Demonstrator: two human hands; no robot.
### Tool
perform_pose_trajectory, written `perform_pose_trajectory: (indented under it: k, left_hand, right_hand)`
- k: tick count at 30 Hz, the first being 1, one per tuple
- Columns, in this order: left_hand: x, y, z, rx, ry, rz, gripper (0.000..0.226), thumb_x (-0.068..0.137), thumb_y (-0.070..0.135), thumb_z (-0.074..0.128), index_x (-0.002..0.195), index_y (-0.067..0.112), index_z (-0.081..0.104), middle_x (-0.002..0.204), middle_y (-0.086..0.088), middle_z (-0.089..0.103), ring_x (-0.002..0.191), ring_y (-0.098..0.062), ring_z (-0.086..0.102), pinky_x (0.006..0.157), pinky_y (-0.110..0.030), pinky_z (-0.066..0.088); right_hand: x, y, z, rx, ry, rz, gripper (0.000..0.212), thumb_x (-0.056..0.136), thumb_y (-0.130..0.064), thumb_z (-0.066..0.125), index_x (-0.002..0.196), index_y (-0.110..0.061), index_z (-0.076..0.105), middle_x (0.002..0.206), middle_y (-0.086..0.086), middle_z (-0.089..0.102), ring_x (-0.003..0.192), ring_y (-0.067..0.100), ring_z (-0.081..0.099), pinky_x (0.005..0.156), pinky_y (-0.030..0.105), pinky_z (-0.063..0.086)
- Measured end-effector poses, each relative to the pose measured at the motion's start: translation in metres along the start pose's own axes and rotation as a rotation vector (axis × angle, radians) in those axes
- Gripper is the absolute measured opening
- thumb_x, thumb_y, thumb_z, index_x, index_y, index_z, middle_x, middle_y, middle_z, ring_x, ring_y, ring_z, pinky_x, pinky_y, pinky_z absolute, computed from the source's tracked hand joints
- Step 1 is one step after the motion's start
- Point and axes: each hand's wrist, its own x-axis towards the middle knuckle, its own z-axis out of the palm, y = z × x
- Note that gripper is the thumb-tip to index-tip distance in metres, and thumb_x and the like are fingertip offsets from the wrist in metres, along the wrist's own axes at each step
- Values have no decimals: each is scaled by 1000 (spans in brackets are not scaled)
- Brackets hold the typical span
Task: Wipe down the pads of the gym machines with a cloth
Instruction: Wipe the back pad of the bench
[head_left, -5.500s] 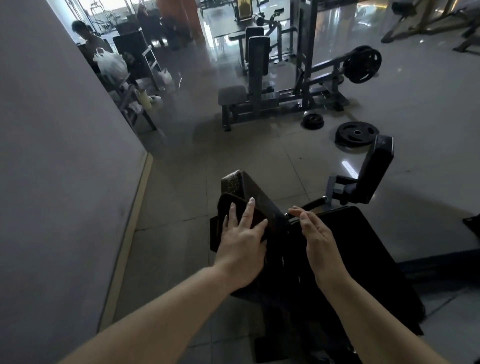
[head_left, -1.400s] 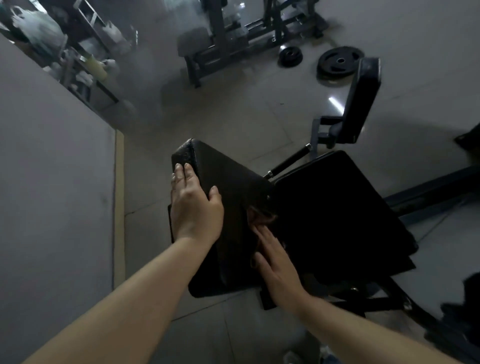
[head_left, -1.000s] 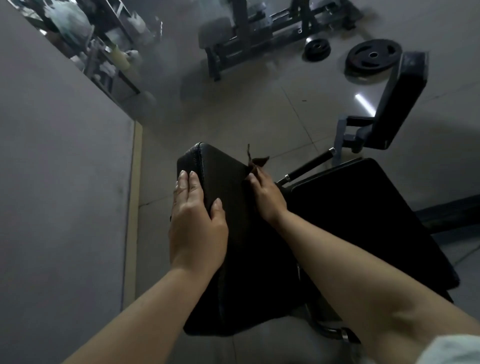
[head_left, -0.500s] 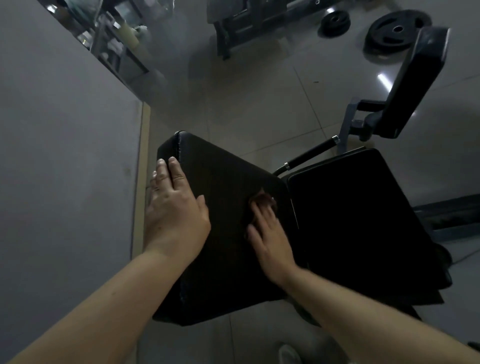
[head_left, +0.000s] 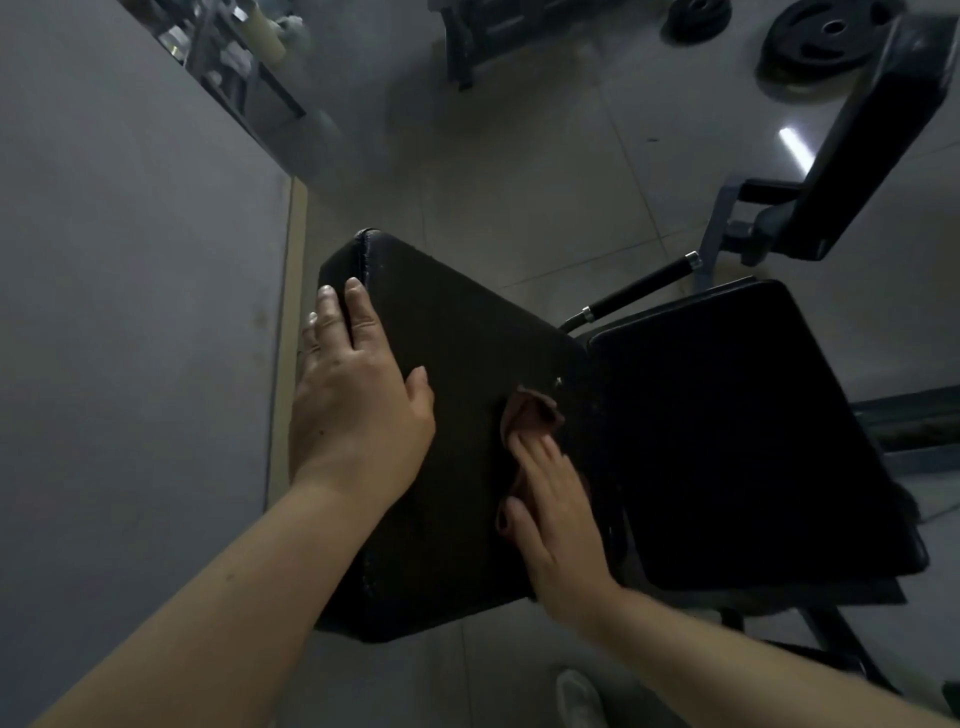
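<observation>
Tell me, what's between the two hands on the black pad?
Only bare pad between the left hand and the right hand, which presses the cloth, in the head view.

One head-worn wide-angle view looks steeply down, close above the black pad (head_left: 457, 415) and floor (head_left: 545, 171).

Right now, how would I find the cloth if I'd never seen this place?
Find the black pad nearest the grey wall, with two hands on it. The left hand lies flat on its wall-side edge; the right hand presses near the gap to the next pad. The cloth is the crumpled reddish-brown bit poking out past those fingertips, the only non-black thing there.
</observation>
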Motion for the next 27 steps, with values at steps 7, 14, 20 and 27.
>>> perform_pose_trajectory:
  k: [7, 14, 20, 27]
  left_hand:
    - [1, -2, 0, -28, 10, 6, 86, 95, 39, 49, 150, 13, -10, 160, -13, -1, 146, -29, 9, 115, -40, 24]
    - [1, -3, 1, -67, 9, 5, 86, 95, 39, 49, 150, 14, -11, 160, -12, -2, 147, -28, 5, 115, -36, 21]
    - [0, -4, 1, -157, 20, 13, 81, 95, 37, 47, 152, 15, -6, 160, -10, 0, 147, -26, 6, 115, -37, 20]
    - [0, -5, -1, -168, 17, 8, 78, 97, 36, 44, 151, 14, -7, 160, -11, -2, 147, -24, 2, 118, -36, 17]
  right_hand:
    - [113, -15, -9, 39, 37, 91, 49, 95, -46, 30, 142, -45, 17, 156, -16, 16, 145, 6, 9, 119, 38, 12]
    - [155, -15, -11, 83, 37, 137, 59, 93, -50, 28, 149, -32, 23, 158, -10, 21, 146, 8, 9, 119, 46, 14]
    - [16, -43, 5, 92, -1, -170, 51, 97, -55, 26, 146, -51, 14, 154, -32, 11, 146, 7, 10, 119, 28, 4]
    - [118, -47, -2, 106, 65, -43, 55, 90, -49, 31, 143, -39, 19, 154, -16, 19, 146, 9, 13, 118, 47, 18]
